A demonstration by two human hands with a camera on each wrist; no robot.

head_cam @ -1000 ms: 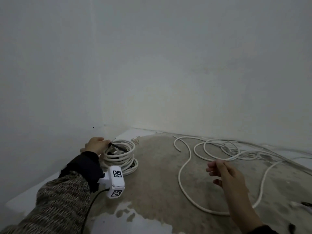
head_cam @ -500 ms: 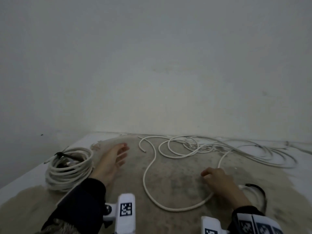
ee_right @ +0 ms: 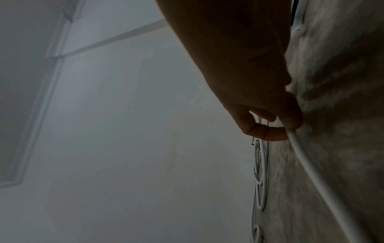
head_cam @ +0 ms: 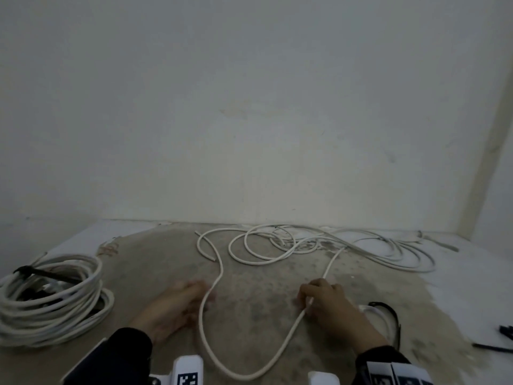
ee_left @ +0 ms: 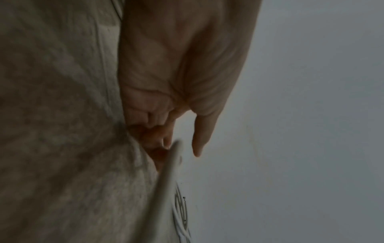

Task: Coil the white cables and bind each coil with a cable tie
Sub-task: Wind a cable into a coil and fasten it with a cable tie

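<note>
Now the work has turned from the finished bundle to the next length: a second ago the left hand (head_cam: 172,309) was at the bound coil (head_cam: 52,298) by the wall corner, and it has since come away and reached across the floor (head_cam: 249,301) to the loose white cable (head_cam: 219,276). That coil lies well off to the left, with a dark cable tie (head_cam: 41,273) across its upper turns, so by my reading one cable is done. In the left wrist view the left hand's fingers (ee_left: 158,131) are bent toward the cable (ee_left: 168,174) and seem to touch it, but the blur there hides whether they have closed round it. The right hand (head_cam: 330,304), which hung in the air over the cable a second ago, is now down on it, and the right wrist view shows thumb and fingertips (ee_right: 268,133) pinching the cable (ee_right: 307,166) just above the floor. Between the two hands the cable sags in one wide loop toward the person; beyond them it runs back into loose rings (head_cam: 263,245) near the wall. More dark ties (head_cam: 499,340) lie at the right edge, and a dark band (head_cam: 392,315) sits just behind the right wrist. I judge the second coil is only starting, with all its turns yet to gather.
</note>
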